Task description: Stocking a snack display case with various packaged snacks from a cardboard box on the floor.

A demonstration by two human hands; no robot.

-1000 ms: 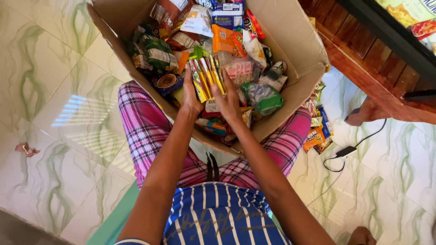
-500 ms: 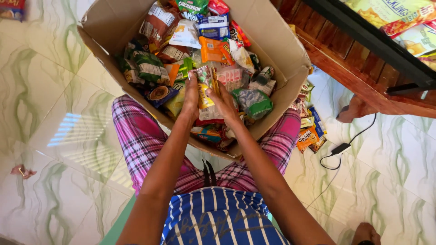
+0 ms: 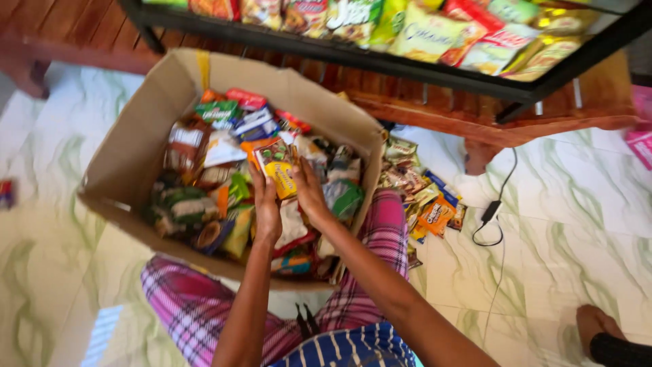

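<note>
1. While you sit over the cardboard box (image 3: 129, 160) at centre left of the frame, your left hand (image 3: 266, 212) and right hand (image 3: 309, 194) hold a yellow snack packet (image 3: 281, 178) between them, fingers closed on its edges.
2. Box: filled with mixed snack packets.
3. Loose packets (image 3: 421, 200): on the floor tiles (image 3: 564, 204), right of the box.
4. Black shelf (image 3: 380, 54): top of the frame.
</note>
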